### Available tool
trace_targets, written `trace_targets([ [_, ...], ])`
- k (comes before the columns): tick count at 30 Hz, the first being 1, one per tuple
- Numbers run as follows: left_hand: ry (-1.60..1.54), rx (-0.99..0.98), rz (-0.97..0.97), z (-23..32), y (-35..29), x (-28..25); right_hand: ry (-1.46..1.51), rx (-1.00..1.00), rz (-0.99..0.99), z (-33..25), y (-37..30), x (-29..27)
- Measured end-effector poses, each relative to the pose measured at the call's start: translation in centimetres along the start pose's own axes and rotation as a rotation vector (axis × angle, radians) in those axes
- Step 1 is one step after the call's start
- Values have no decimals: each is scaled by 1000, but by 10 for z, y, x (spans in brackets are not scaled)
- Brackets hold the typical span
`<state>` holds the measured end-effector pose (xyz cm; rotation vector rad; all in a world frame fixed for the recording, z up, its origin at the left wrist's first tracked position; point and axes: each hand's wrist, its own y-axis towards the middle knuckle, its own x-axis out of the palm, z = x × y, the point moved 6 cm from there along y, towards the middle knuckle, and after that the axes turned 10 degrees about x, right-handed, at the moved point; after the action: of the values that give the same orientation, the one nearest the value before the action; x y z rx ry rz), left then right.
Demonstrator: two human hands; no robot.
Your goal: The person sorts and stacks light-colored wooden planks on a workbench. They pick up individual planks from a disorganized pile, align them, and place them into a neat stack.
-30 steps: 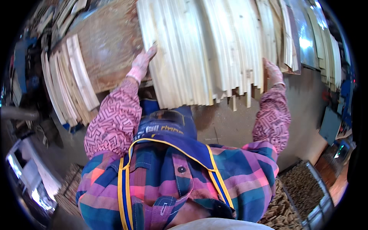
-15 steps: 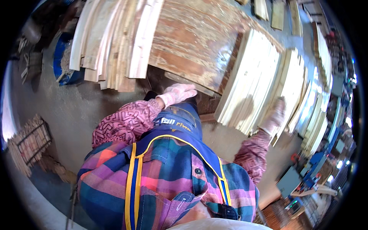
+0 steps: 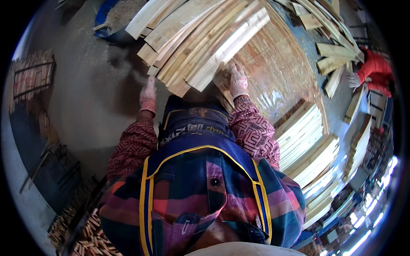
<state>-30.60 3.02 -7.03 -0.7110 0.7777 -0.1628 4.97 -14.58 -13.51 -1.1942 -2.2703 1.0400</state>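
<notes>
A pile of long wooden boards (image 3: 192, 47) lies on the worn plywood tabletop (image 3: 279, 57), with its near ends sticking out over the edge. My left hand (image 3: 148, 96), in a pale pink knit glove, is beside the pile's near left corner, fingers stretched forward. Whether its fingertips touch the board end cannot be made out. On the other side, my right hand (image 3: 238, 82), gloved alike, is at the edge of the outermost pale board (image 3: 230, 49). Its fingers are extended and partly apart, and neither hand grips a board.
Stacks of pale boards (image 3: 299, 136) stand to the right. A blue tub (image 3: 101, 19) of shavings sits at the far left. Bundled sticks (image 3: 32, 79) fill a rack at left. At far right, a person in red (image 3: 376, 72) is near loose planks (image 3: 335, 57).
My view has turned left toward the board pile. My right hand has left the right-hand stack for the pile's right edge. My left hand has moved from my lap to its left corner.
</notes>
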Motion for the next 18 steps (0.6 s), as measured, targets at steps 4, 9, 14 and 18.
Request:
trace_targets([
  [4, -718, 146, 15, -10, 12, 49, -254, -28, -42, -5, 14, 9],
  [9, -582, 382, 0, -11, -31, 71, -159, 28, -154, -24, 13, 10],
  [14, -170, 693, -311, -43, -43, 89, -214, -221, -401, -25, 17, 8],
  [18, 159, 1194, -406, 24, -87, 98, 26, 201, -358, -59, -26, 21],
])
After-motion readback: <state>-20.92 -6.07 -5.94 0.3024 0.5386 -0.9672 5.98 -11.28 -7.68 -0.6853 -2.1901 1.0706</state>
